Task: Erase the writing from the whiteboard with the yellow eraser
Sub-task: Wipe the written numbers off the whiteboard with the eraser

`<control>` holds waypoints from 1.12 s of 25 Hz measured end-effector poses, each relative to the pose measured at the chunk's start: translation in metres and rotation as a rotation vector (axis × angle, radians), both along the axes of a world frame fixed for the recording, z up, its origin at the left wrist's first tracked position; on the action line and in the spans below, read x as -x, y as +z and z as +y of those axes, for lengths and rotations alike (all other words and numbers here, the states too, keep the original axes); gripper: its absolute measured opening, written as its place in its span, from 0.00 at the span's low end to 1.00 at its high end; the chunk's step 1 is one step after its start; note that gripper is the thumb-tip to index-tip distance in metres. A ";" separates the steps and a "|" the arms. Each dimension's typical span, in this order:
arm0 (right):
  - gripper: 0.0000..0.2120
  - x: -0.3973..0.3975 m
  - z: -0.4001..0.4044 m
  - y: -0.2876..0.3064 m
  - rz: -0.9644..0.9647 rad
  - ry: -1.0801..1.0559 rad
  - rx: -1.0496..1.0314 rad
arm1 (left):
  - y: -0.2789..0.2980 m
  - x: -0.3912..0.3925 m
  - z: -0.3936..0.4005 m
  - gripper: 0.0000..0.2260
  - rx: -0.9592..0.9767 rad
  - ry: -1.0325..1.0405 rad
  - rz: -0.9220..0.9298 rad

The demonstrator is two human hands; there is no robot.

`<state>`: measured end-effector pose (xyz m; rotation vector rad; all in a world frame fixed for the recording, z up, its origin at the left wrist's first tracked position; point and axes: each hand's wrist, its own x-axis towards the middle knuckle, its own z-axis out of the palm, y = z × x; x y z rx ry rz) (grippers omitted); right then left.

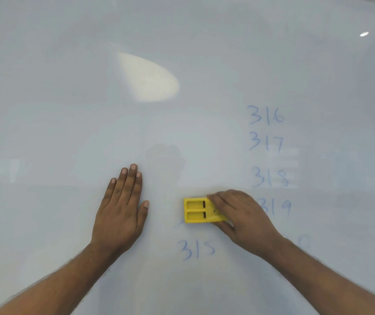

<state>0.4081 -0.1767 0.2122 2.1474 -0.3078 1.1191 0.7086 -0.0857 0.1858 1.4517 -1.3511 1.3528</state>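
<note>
The whiteboard (68, 110) fills the whole view. Blue numbers are written on it: 316 (266, 115), 317 (266, 142), 318 (269, 177), a partly hidden 319 (279, 208) and 315 (196, 249). My right hand (243, 217) grips the yellow eraser (196, 210) at its right end and holds it flat against the board, just above the 315. A faint blue smear (179, 223) shows at the eraser's lower left. My left hand (123, 208) lies flat on the board with straight fingers, left of the eraser. More faint writing sits behind my right forearm.
A bright light reflection (150, 80) sits on the upper middle of the board. The board's left half carries no writing.
</note>
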 end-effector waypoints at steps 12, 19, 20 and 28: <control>0.20 -0.026 0.012 -0.043 0.076 0.039 0.008 | -0.016 0.004 -0.001 0.29 -0.014 -0.006 0.021; 0.22 -0.011 0.005 -0.008 -0.144 0.017 -0.065 | -0.030 0.007 -0.001 0.29 -0.034 0.001 0.038; 0.22 -0.020 0.008 -0.006 -0.177 0.032 -0.075 | -0.032 0.007 -0.001 0.29 -0.036 0.001 0.040; 0.20 -0.019 0.007 -0.084 0.119 0.032 0.004 | -0.047 0.004 0.000 0.29 -0.048 0.006 0.008</control>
